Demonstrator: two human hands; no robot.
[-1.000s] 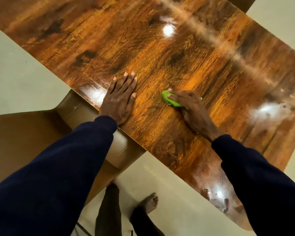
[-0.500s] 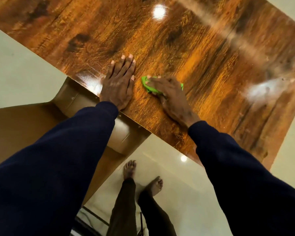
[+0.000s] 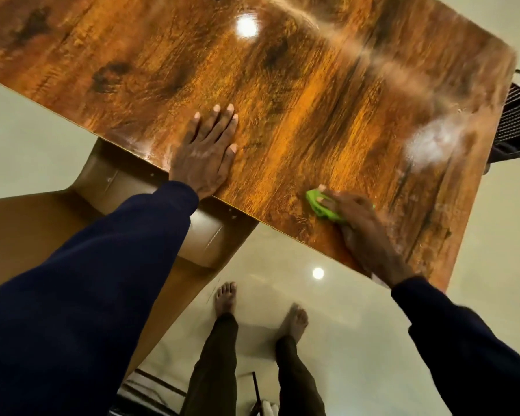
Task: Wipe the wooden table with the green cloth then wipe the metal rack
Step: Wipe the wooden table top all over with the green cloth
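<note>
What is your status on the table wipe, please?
Left hand flat on table. Right hand pressing cloth near front edge. Wire rack beyond right end, not yet wiped.

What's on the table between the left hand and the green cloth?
Nothing: in the head view, only bare wood of the table runs from the left hand to the green cloth under the right hand.

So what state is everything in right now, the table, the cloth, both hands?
Wooden table: glossy, with pale hazy smears toward its right end.
Green cloth: bunched, lying on the table near the front edge, under the right hand.
Left hand: flat on the table, fingers straight, holding nothing.
Right hand: pressing on the cloth, blurred.
Dark slatted thing: beyond the table's end, untouched, partly out of frame.
</note>
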